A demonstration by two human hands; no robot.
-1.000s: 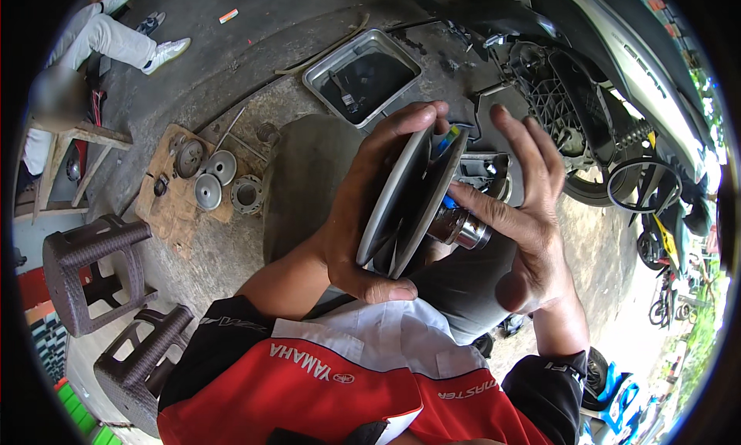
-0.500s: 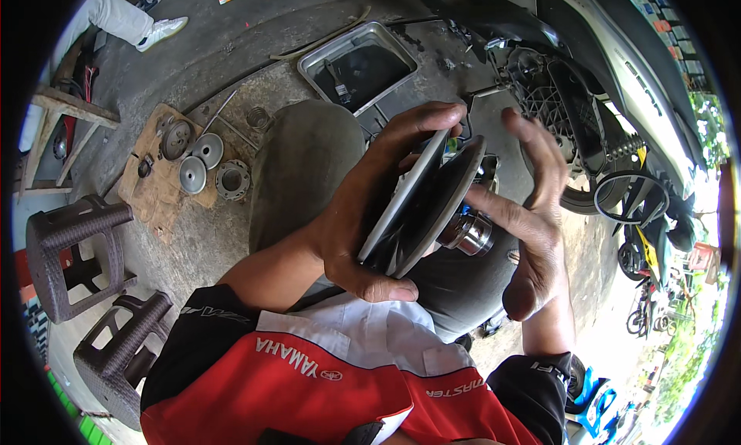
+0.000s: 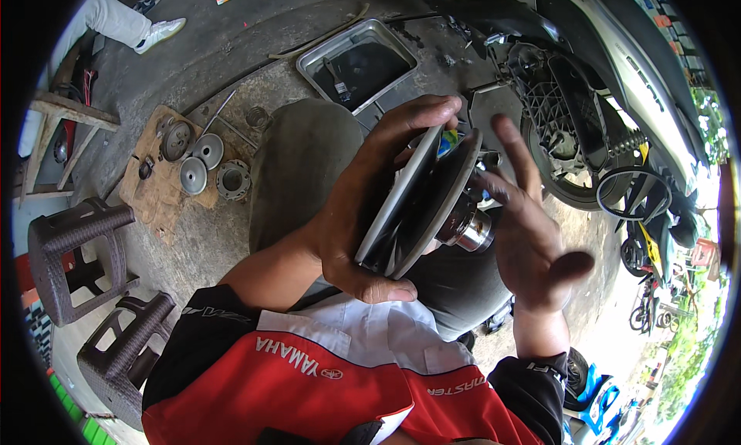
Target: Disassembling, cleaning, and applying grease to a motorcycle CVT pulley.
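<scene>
The left hand [image 3: 349, 213] is spread broadly around a pair of metal discs [image 3: 432, 194], its fingers hooked over the far edge and its thumb along the near edge. The discs stand tilted on edge just right of that palm, a dark gap between them. From the right-hand disc a shiny metal hub [image 3: 475, 230] pokes toward the right hand [image 3: 532, 236], which is loosely spread with the thumb stuck out. Its fingertips are close behind that disc; I can't tell whether they touch it.

Below the hands are the person's grey trousers [image 3: 297, 167]. Beyond the left hand, on the worn concrete floor [image 3: 231, 51], sits a metal tray [image 3: 337, 43] with a paintbrush [image 3: 338, 81] in it. Left of that hand, a brown cardboard sheet [image 3: 154, 190] carries round metal parts [image 3: 193, 175], and farther left stand two dark plastic stools [image 3: 85, 252]. Beyond the right hand is a motorbike [image 3: 556, 113] with its engine side exposed.
</scene>
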